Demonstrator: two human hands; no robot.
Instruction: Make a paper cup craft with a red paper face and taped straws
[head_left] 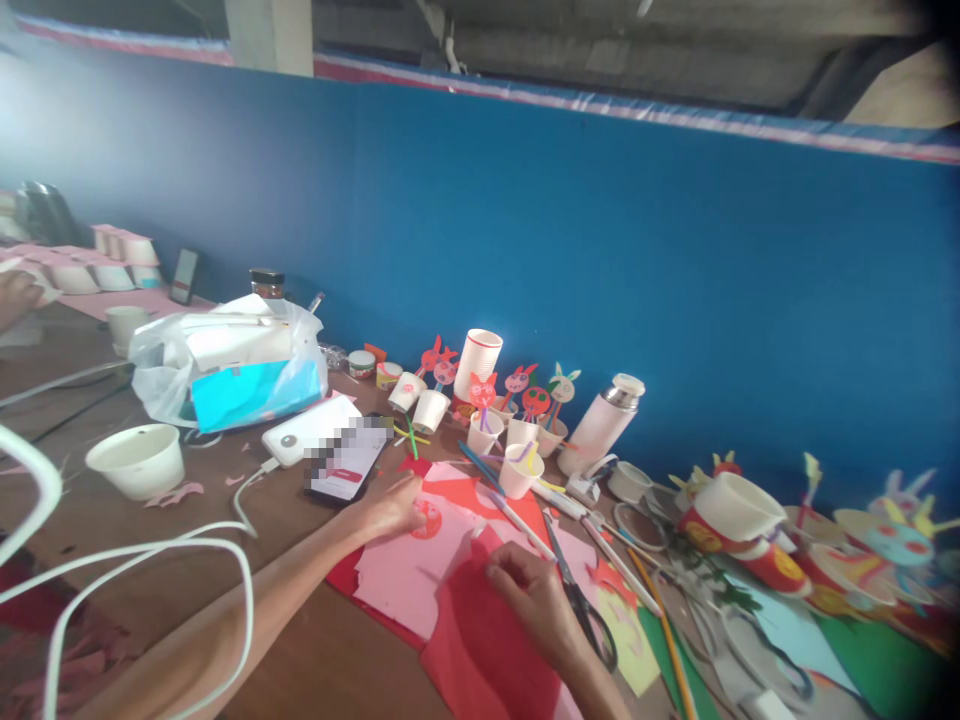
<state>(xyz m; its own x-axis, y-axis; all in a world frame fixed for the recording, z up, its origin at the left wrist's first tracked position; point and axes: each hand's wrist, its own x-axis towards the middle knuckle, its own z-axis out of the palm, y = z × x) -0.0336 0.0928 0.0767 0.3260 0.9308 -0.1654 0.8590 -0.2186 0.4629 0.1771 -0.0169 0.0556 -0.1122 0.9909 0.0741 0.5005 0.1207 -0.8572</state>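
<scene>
Two hands work low-center of the frame on a pile of coloured paper. Left hand (391, 508) lies flat, fingers loosely spread, pressing a small red paper disc (427, 520) onto the pink sheet (409, 580); it grips nothing. Right hand (529, 590) is curled, fingertips pinched at the edge of the red sheet (480, 640); can't tell whether it holds a small scrap or just the sheet edge.

To do this bit well, I'd judge: keep the left palm steady so the disc doesn't slide, press from center outward, and keep the right-hand pinch light so the thin paper doesn't crease.

Scissors (574, 590) lie just beside the right hand, blades pointing up-frame. Phone (346, 465) sits just above the left hand, w/ a white power bank (309, 428) next to it. Paper cups w/ animal faces on sticks (517, 425) stand mid-frame against the blue wall. White bowl (136, 460) sits left on the counter (150, 560), white cable (150, 555) looping across the lower left.
</scene>
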